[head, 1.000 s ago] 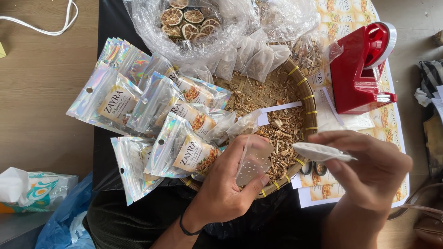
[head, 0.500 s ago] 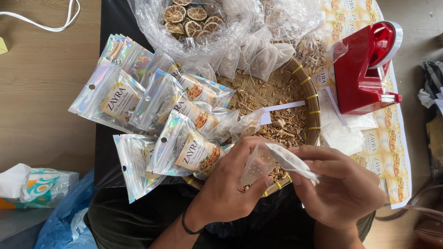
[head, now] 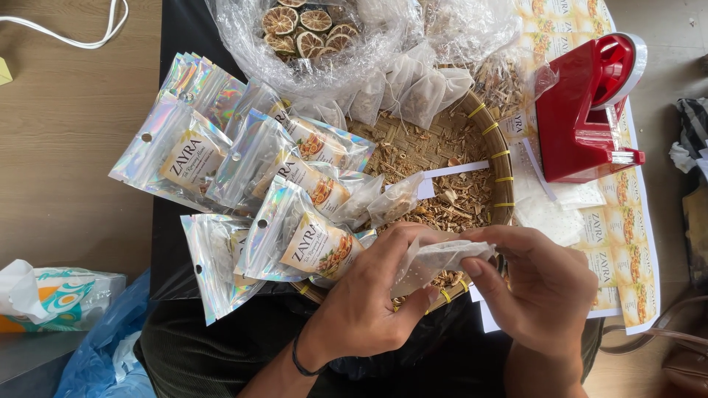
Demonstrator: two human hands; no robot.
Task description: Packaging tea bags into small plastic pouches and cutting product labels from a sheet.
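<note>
"Both hands are on one thing, then?"

"Yes — my left hand (head: 369,302) and my right hand (head: 542,295) are closed on the same small mesh sachet (head: 435,262), pinched between thumbs and fingertips at the near rim of the woven basket (head: 501,158). Left grips the body, right pulls the top edge flat."

"Take me across from the left."

"Far left of the basket, a crumpled tissue pack (head: 51,295) on the wood floor. Closer in, the shiny foil pouches (head: 243,177) fan out, overlapping the basket's left rim. Inside the basket lie loose dried herbs (head: 435,184) and a few filled sachets; behind it sits a clear bag of dried citrus slices (head: 302,26). Just right of the basket stands the red tape dispenser (head: 586,110), on sheets of printed labels (head: 616,243)."

"So which step is it?"

"I'd judge I'm closing the sachet's mouth — folding or drawing it shut; whether it's full I can't tell."

"And what does the next move call for?"

"Keeping the mouth upward so nothing spills, and a steady left grip while the right finishes the fold."
</note>
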